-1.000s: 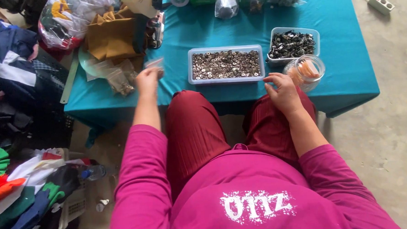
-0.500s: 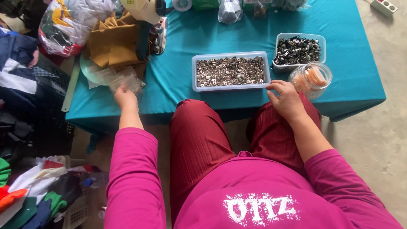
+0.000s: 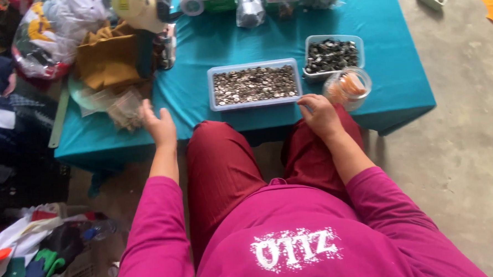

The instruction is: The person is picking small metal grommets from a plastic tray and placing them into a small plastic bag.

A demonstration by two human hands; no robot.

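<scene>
The left hand (image 3: 158, 125) has its fingers (image 3: 147, 108) spread open, just beside a crumpled clear plastic bag (image 3: 122, 107) at the left of the teal desk (image 3: 193, 52). The right hand (image 3: 321, 115) rests at the near desk edge, fingers curled loosely, gripping nothing visible, between a long tray of small metal buttons (image 3: 254, 84) and a round clear container (image 3: 348, 87). A second tray (image 3: 331, 55) sits farther back.
</scene>
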